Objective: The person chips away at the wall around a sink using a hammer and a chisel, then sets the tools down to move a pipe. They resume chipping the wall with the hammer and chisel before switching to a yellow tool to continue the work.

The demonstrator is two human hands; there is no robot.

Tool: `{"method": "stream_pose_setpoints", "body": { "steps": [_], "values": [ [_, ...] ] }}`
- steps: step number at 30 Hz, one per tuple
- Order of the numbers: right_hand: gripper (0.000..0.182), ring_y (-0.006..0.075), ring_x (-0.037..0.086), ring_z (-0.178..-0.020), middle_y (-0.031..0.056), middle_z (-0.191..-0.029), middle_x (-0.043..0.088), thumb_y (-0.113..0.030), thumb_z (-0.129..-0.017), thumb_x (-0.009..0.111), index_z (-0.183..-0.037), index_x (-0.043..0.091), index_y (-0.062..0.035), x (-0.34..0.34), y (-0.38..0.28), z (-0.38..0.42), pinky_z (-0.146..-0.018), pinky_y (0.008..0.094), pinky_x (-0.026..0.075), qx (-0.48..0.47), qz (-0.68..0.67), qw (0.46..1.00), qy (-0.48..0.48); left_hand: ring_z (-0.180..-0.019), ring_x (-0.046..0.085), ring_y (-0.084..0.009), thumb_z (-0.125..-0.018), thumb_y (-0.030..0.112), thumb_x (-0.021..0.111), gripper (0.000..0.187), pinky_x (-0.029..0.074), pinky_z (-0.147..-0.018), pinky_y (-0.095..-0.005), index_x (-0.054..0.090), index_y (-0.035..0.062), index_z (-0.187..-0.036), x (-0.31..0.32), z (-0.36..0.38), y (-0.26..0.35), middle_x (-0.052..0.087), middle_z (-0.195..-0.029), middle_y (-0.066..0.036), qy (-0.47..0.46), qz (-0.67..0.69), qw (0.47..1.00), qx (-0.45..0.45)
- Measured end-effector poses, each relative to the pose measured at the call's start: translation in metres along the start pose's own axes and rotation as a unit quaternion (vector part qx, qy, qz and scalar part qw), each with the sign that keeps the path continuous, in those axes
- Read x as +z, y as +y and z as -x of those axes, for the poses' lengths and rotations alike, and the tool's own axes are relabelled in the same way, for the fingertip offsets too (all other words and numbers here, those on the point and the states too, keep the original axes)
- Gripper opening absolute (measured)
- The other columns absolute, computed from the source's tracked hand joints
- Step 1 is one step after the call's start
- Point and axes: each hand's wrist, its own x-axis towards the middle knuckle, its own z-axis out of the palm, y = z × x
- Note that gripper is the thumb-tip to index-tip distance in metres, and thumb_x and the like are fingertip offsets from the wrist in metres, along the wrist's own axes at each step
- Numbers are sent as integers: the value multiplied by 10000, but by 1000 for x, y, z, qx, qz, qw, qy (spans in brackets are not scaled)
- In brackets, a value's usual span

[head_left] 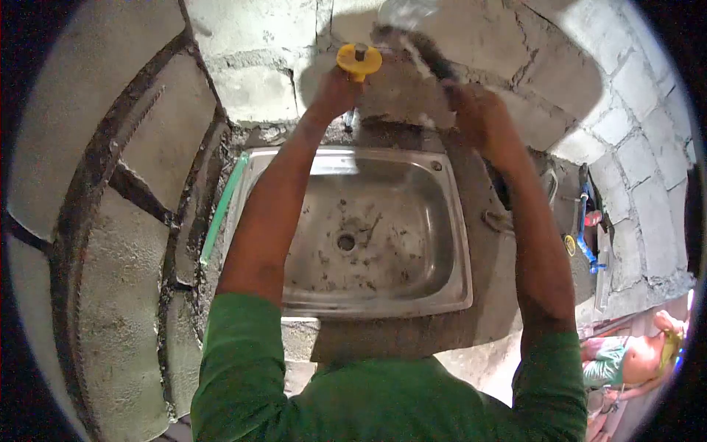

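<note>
My left hand (339,96) is closed around a chisel (359,65) with a round yellow hand guard, its metal striking end showing above the guard. It is raised near the block wall, behind the sink's far rim. My right hand (482,121) grips the dark handle of a hammer (434,59), to the right of the chisel and apart from it. The hammer's head end is smeared by motion. Below my arms is a steel sink (462,250) with dark debris scattered around its drain.
A green strip (224,210) lies along the sink's left edge. Blue-handled tools (584,221) and a yellow ring (570,245) lie on the right. Block walls (125,280) stand left and ahead. A person (641,357) is at the lower right.
</note>
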Motion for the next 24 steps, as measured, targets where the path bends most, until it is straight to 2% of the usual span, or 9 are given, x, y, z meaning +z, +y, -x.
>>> {"method": "stream_pose_setpoints", "body": {
  "steps": [5, 6, 8, 9, 11, 12, 16, 18, 24],
  "values": [
    [419, 78, 427, -479, 9, -620, 504, -439, -961, 426, -950, 620, -68, -132, -21, -53, -442, 261, 347, 199, -162, 949, 183, -964, 574, -407, -780, 142, 592, 292, 484, -842, -449, 598, 35, -1052, -2, -2, 10, 606, -1017, -218, 90, 78, 991, 63],
    [438, 102, 416, -475, -1, -604, 476, -436, -971, 393, -872, 603, -65, -148, -47, -68, -446, 260, 334, 332, -390, 820, 256, -977, 569, -401, -787, 146, 590, 289, 481, -849, -446, 600, 43, -1057, -2, -4, 13, 601, -1037, -216, 97, 66, 992, 51],
    [367, 176, 430, -471, 16, -579, 476, -366, -967, 416, -855, 574, -55, -121, 10, -58, -459, 303, 360, 69, 106, 960, 251, -974, 570, -399, -792, 157, 586, 287, 481, -844, -444, 604, 53, -1058, 10, -2, 9, 601, -1039, -212, 104, 81, 990, 46],
    [251, 231, 510, -550, 77, -620, 539, -266, -940, 463, -881, 565, -44, -70, 5, -47, -524, 359, 413, 63, 297, 905, 298, -971, 572, -397, -797, 167, 582, 284, 481, -840, -442, 608, 63, -1060, 16, 3, 10, 601, -1041, -209, 112, 98, 988, 39],
    [136, 309, 613, -788, 184, -832, 609, -161, -881, 540, -938, 557, -39, 22, 2, -2, -690, 399, 460, -4, 97, 992, 78, -953, 576, -395, -804, 187, 581, 282, 483, -822, -445, 610, 67, -1057, 9, 2, 18, 608, -1026, -202, 83, 76, 993, 31],
    [265, 402, 596, -885, 240, -1000, 600, -156, -890, 520, -1123, 542, -33, -6, -33, -11, -798, 489, 477, 233, -231, 936, -125, -936, 580, -393, -811, 206, 579, 280, 486, -804, -447, 612, 71, -1054, 3, 0, 21, 616, -1011, -195, 54, 46, 997, 22],
    [282, 402, 601, -859, 228, -996, 607, -182, -907, 508, -1158, 545, -58, 3, -25, 4, -780, 467, 490, 282, -113, 933, -192, -876, 595, -382, -811, 240, 589, 275, 489, -762, -450, 621, 79, -1032, 48, 8, 34, 638, -930, -179, 97, -4, 995, 33],
    [277, 388, 608, -787, 215, -907, 621, -234, -929, 481, -1102, 568, -35, -15, -29, 19, -709, 447, 493, 147, -79, 986, -19, -841, 603, -362, -802, 281, 607, 282, 489, -731, -454, 633, 90, -1009, 41, 4, 43, 644, -864, -168, 92, 42, 991, 88],
    [287, 71, 413, -491, -11, -599, 460, -305, -936, 499, -829, 549, -44, -60, -51, 93, -439, 248, 321, 420, -298, 857, 13, -921, 588, -312, -750, 234, 651, 253, 483, -748, -438, 634, 119, -975, 18, 79, 105, 626, -939, -120, -176, 62, 973, 139]
  ]
}}
